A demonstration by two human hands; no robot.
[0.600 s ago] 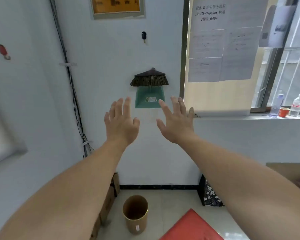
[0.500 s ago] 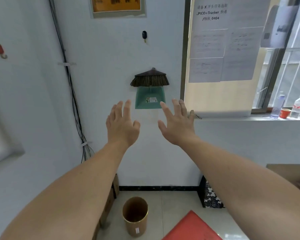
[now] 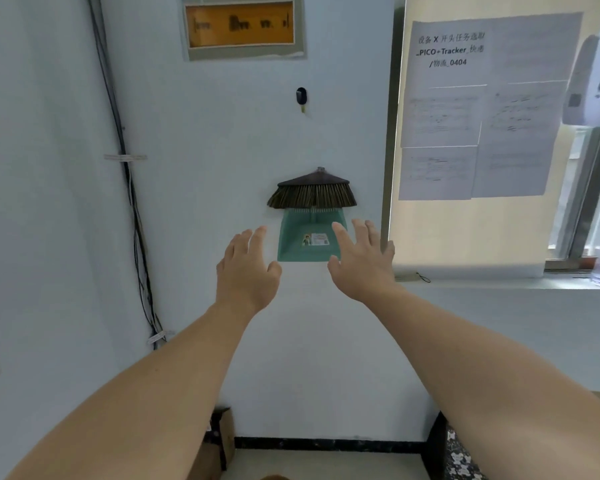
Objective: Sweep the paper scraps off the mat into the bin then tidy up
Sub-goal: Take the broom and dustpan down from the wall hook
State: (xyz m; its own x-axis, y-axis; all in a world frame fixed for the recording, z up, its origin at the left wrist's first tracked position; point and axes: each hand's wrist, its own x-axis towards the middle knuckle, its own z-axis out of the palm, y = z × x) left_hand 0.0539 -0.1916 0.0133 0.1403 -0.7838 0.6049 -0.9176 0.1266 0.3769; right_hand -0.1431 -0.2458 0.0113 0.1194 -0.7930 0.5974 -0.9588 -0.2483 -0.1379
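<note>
A small brush (image 3: 312, 190) with dark bristles hangs on the white wall, and a green dustpan (image 3: 300, 242) hangs right below it. My left hand (image 3: 246, 268) is raised just left of the dustpan, fingers spread and holding nothing. My right hand (image 3: 362, 259) is raised at the dustpan's right edge, fingers straight, its index finger overlapping the pan. Whether it touches the pan is unclear. The mat and the paper scraps are out of view; only a sliver of the bin (image 3: 274, 477) shows at the bottom edge.
Black cables (image 3: 132, 188) run down the wall at left. A window with taped paper sheets (image 3: 478, 109) and a sill (image 3: 499, 277) lies to the right. Cardboard boxes (image 3: 219, 441) stand on the floor by the wall, a patterned item (image 3: 459, 455) at lower right.
The view has risen and closed in on the wall, so the bin and red mat have dropped out of sight. Both hands have moved up to the dustpan's sides.
</note>
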